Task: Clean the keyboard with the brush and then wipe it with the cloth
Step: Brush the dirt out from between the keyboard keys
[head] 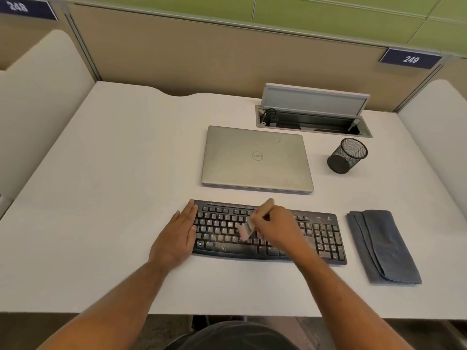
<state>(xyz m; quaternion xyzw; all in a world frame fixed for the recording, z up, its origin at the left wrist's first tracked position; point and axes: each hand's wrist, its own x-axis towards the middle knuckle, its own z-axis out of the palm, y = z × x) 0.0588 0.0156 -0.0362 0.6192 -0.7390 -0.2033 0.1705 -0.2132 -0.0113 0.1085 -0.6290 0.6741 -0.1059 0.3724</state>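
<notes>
- The black keyboard lies on the near part of the white table, a little to the right of the middle; pale dust and crumbs show on its keys and along its near edge.
- The left hand lies flat with straight fingers against the left end of the keyboard; its grip is wide and it holds nothing.
- The right hand is over the middle of the keyboard, and its grip is closed around the handle of the brush.
- The brush is tilted, handle toward the far side, bristles down on the middle keys; it is blurred, so whether the bristles really touch the keys I cannot say surely.
- The folded grey cloth lies on the table just to the right of the keyboard, not touching it.
- Farther away lies a closed silver laptop, and to its right stands a black mesh pen cup.
</notes>
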